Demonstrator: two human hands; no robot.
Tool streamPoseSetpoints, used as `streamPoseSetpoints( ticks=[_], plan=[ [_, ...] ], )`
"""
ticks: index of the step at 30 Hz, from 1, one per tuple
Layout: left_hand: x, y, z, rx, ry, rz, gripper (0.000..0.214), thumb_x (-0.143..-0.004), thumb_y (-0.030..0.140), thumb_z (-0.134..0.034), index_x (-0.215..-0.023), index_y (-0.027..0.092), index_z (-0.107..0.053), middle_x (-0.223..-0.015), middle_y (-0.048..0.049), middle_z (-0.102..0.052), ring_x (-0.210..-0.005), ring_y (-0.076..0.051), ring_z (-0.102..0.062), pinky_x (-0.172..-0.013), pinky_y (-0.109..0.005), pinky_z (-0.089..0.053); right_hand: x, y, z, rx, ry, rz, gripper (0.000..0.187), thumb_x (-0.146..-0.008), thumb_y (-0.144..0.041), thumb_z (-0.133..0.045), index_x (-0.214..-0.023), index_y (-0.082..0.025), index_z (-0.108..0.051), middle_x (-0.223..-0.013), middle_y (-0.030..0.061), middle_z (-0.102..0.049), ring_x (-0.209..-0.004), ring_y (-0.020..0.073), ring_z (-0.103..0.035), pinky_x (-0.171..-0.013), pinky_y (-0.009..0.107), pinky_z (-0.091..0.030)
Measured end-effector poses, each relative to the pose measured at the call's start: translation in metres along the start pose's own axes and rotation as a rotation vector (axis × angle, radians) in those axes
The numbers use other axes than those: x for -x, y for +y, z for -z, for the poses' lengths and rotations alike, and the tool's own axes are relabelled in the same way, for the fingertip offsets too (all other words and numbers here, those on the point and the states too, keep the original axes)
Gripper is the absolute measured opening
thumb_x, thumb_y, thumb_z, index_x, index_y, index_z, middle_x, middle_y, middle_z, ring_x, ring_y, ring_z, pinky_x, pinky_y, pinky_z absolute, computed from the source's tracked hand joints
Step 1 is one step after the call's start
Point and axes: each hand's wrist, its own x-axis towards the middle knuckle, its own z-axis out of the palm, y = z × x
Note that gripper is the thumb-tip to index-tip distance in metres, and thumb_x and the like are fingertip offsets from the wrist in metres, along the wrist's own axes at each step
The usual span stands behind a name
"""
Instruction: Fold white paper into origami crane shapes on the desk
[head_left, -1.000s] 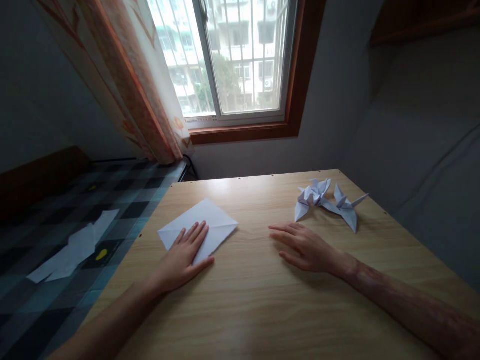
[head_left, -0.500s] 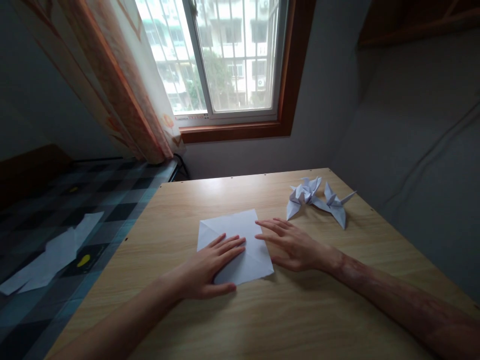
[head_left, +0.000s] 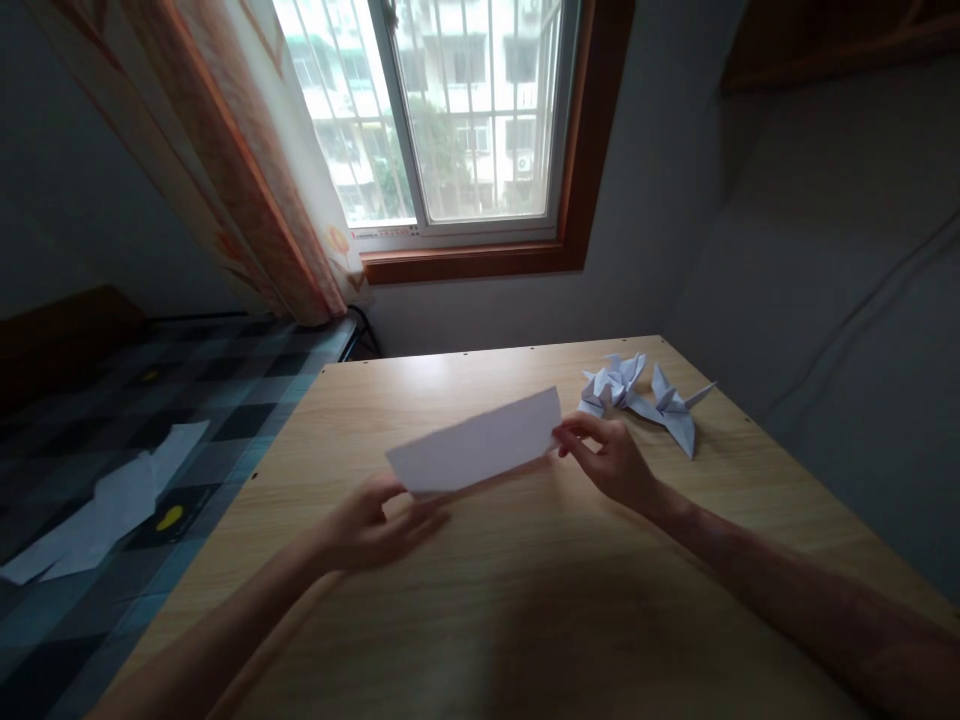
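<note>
A white sheet of paper (head_left: 480, 445) is lifted off the wooden table (head_left: 525, 600) and tilted up on edge. My left hand (head_left: 371, 520) pinches its lower left corner. My right hand (head_left: 611, 460) pinches its right edge. Both hands are closed on the sheet. Just beyond my right hand, two folded white paper cranes (head_left: 645, 395) lie on the table near its far right corner.
A bed with a dark checked cover (head_left: 150, 420) stands to the left of the table, with white paper scraps (head_left: 105, 505) lying on it. A window (head_left: 450, 110) and an orange-patterned curtain (head_left: 247, 150) are behind the table. A grey wall runs along the right.
The sheet slid from the table's left side to the middle under my left hand, then both hands gripped it and lifted it off the surface.
</note>
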Motion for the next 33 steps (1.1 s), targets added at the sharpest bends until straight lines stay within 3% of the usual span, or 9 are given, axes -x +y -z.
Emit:
streamPoseSetpoints(
  ticks=[3,6,9,13,16,18,21,24,33],
  plan=[
    [-0.012,0.005,0.009,0.268,0.104,0.258,0.045,-0.100,0.060,-0.065,-0.096,0.019,-0.083,-0.094,-0.0081,-0.083,-0.087,-0.025,-0.077,-0.078,-0.036,-0.064,-0.013,-0.008,0.005,-0.193,0.034,-0.165,0.044,-0.098,-0.064,-0.070,-0.098,-0.021,-0.073,-0.058,-0.0015,-0.065,-0.051,0.0186,-0.064,-0.052,0.029,-0.049],
    [-0.026,0.009,0.008,0.352,0.111,0.413,0.049,-0.096,0.064,-0.067,-0.086,0.018,-0.079,-0.082,-0.0050,-0.078,-0.074,-0.021,-0.069,-0.069,-0.031,-0.057,-0.024,-0.006,0.006,-0.253,0.002,-0.274,0.048,-0.094,-0.064,-0.074,-0.106,-0.018,-0.073,-0.061,-0.0021,-0.064,-0.048,0.0153,-0.058,-0.048,0.027,-0.043],
    [-0.030,0.006,-0.005,0.240,0.083,0.456,0.053,-0.094,0.066,-0.065,-0.071,0.018,-0.069,-0.067,-0.0011,-0.067,-0.064,-0.017,-0.060,-0.061,-0.027,-0.044,-0.022,0.005,0.004,-0.173,-0.046,-0.295,0.059,-0.091,-0.055,-0.078,-0.135,-0.018,-0.063,-0.070,-0.0035,-0.066,-0.053,0.0152,-0.057,-0.050,0.026,-0.045],
    [-0.020,-0.004,-0.027,-0.211,0.093,0.483,0.052,-0.096,0.062,-0.065,-0.064,0.021,-0.059,-0.059,0.0010,-0.060,-0.059,-0.017,-0.054,-0.057,-0.028,-0.032,0.000,0.021,0.000,0.175,-0.073,-0.124,0.076,-0.088,-0.036,-0.080,-0.155,-0.024,-0.047,-0.097,0.0016,-0.071,-0.063,0.0167,-0.061,-0.059,0.030,-0.053],
    [-0.011,-0.008,-0.035,-0.499,0.182,0.357,0.040,-0.089,0.051,-0.077,-0.069,0.023,-0.057,-0.069,-0.0015,-0.065,-0.069,-0.022,-0.061,-0.066,-0.033,-0.043,0.018,0.021,0.002,0.373,-0.091,0.088,0.070,-0.090,-0.027,-0.079,-0.154,-0.026,-0.051,-0.120,0.0114,-0.071,-0.096,0.0289,-0.070,-0.087,0.046,-0.062],
    [-0.007,-0.007,-0.033,-0.526,0.173,0.166,0.034,-0.087,0.048,-0.080,-0.078,0.023,-0.059,-0.089,-0.0063,-0.073,-0.087,-0.027,-0.068,-0.080,-0.039,-0.053,0.026,0.014,0.007,0.400,-0.216,0.221,0.060,-0.095,-0.029,-0.076,-0.151,-0.028,-0.055,-0.139,0.0147,-0.068,-0.127,0.0354,-0.066,-0.111,0.054,-0.055],
    [-0.002,-0.004,-0.024,-0.389,-0.106,-0.125,0.046,-0.089,0.057,-0.080,-0.118,0.024,-0.067,-0.138,-0.0138,-0.070,-0.124,-0.033,-0.069,-0.105,-0.047,-0.057,0.032,0.003,0.014,0.394,-0.484,0.354,0.074,-0.095,-0.045,-0.080,-0.160,-0.025,-0.051,-0.160,0.0173,-0.058,-0.145,0.0374,-0.057,-0.122,0.055,-0.047],
    [0.002,-0.004,-0.018,-0.347,-0.267,-0.243,0.071,-0.090,0.059,-0.078,-0.147,0.025,-0.055,-0.158,-0.0170,-0.059,-0.142,-0.037,-0.061,-0.118,-0.052,-0.053,0.035,-0.001,0.017,0.448,-0.601,0.370,0.087,-0.093,-0.056,-0.080,-0.165,-0.022,-0.046,-0.167,0.0193,-0.052,-0.150,0.0391,-0.053,-0.126,0.057,-0.042],
    [-0.001,-0.006,-0.022,-0.438,-0.312,-0.285,0.063,-0.094,0.043,-0.072,-0.151,0.023,-0.055,-0.154,-0.0157,-0.065,-0.136,-0.037,-0.069,-0.113,-0.052,-0.060,0.043,-0.004,0.014,0.529,-0.600,0.369,0.069,-0.096,-0.047,-0.073,-0.157,-0.018,-0.055,-0.158,0.0186,-0.061,-0.142,0.0382,-0.062,-0.122,0.057,-0.047]
  ],
)
